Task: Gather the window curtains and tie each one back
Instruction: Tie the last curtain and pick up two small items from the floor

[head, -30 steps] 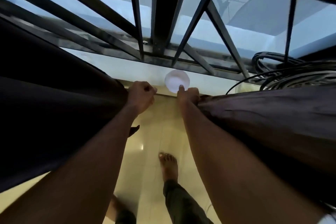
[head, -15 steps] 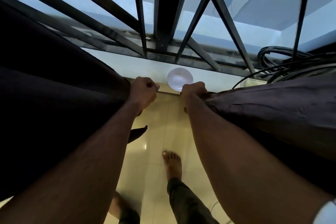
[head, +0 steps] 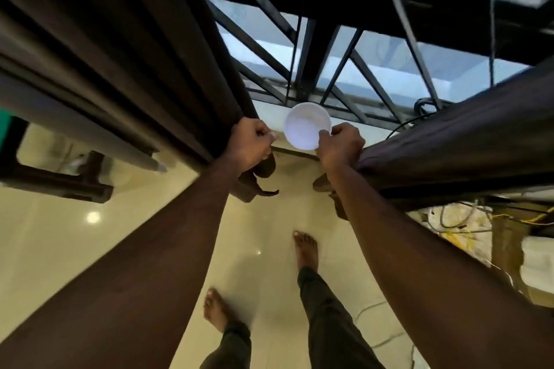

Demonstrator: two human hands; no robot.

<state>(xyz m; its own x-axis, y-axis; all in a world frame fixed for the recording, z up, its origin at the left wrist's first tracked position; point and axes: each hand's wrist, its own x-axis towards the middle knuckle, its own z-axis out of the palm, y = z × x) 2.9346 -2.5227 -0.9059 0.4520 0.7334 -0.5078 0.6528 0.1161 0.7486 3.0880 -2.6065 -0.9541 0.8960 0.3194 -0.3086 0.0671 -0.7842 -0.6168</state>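
Note:
Two dark brown curtains hang either side of a barred window [head: 323, 69]. The left curtain [head: 126, 48] falls in deep folds from the upper left; my left hand [head: 250, 145] grips its inner edge in a fist. The right curtain [head: 455, 141] stretches from the right edge toward the centre; my right hand [head: 340, 144] grips its inner edge with curled fingers. Both hands are near the sill, a short gap apart. No tie-back is visible.
A white bowl [head: 305, 126] sits on the white sill [head: 269, 114] between my hands. Black cables [head: 425, 108] coil at the sill's right. Yellow wires [head: 455, 234] and clutter lie lower right. Dark furniture [head: 60, 183] stands at left on glossy cream floor tiles [head: 263, 263].
The view has tilted upward and both curtains are drawn wider apart, showing more window and floor. Both hands keep their grip on the curtain edges.

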